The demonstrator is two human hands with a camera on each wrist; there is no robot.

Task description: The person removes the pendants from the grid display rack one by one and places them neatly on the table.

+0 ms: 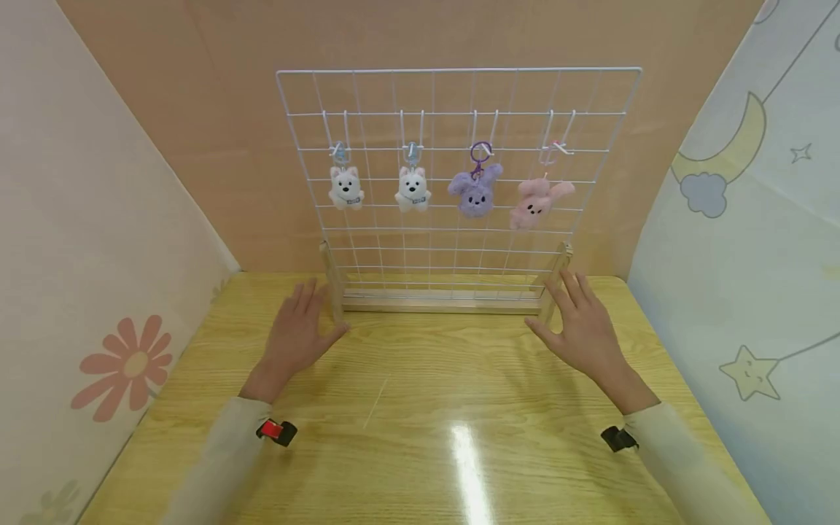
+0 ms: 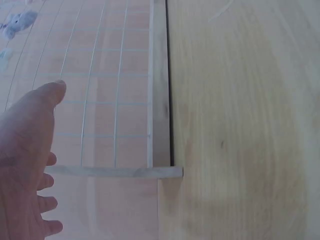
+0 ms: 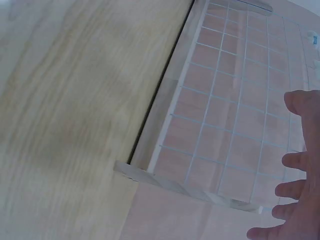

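A white wire grid rack [image 1: 459, 71] stands upright in a wooden base [image 1: 440, 302]. From its hooks hang two white plush dog keychains [image 1: 346, 188] [image 1: 413, 189], a purple plush keychain [image 1: 475, 197] and a pink long-eared plush keychain [image 1: 534, 205]. My left hand [image 1: 297, 332], fingers extended and thumb spread, is beside the base's left foot [image 2: 115, 172]. Mirroring it, my right hand [image 1: 584, 332] is spread by the right foot [image 3: 185, 190]. Nothing is held in either palm.
The rack stands at the back of a wood-grain table [image 1: 420, 379]. Behind it rises a plain tan backdrop [image 1: 420, 33]. Patterned panels flank the table, a flower panel [image 1: 135, 364] at left and a moon-and-star panel [image 1: 728, 277] at right.
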